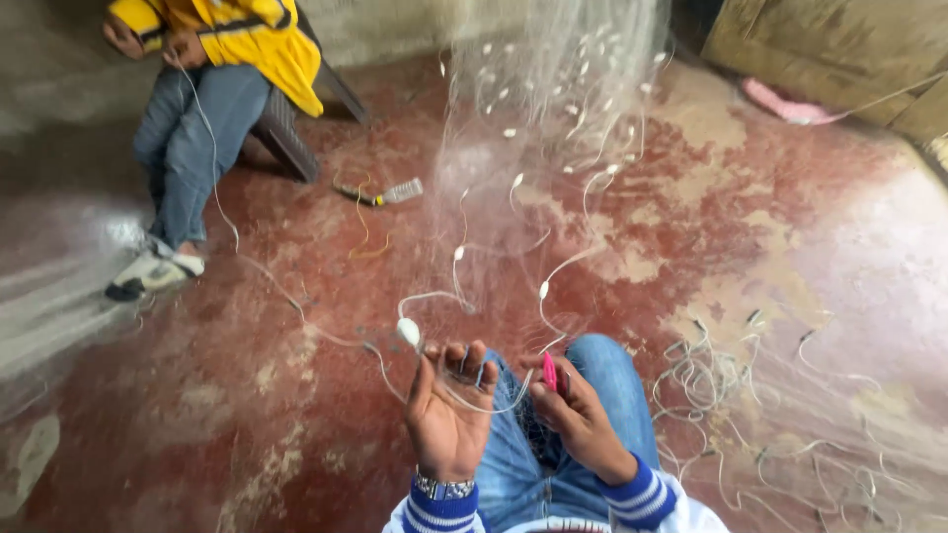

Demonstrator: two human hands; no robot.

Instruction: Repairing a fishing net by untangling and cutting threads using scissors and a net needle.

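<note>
- Head camera view, looking down: a seated person in jeans works on a fishing net (553,109) that hangs ahead and spreads over the worn red floor (296,415).
- Left hand (449,415) is raised palm up, fingers spread fairly wide, with a thin white line (474,403) draped across the fingers; a white oval float (408,331) hangs on the line just beside the thumb.
- Right hand (578,419) is closed narrowly on a small pink netting tool (549,373), pinched upright between thumb and fingers, close to the line.
- More line with small floats lies in a loose tangle (750,395) on the floor to the right of the knee.
- A second person (212,89), in a yellow jacket and jeans, sits on a chair at upper left, both hands on another stretch of line that runs across the floor.
- Risk, as a judgement: the line rests only loosely on the open left fingers and could slip off; slack loops near the knee could snag the tool or knot together; a pull from the other person's end could drag the line out of the hand.
- Containers: a clear plastic bottle (390,192) lies on its side on the floor near an orange cord; what it holds cannot be told.
</note>
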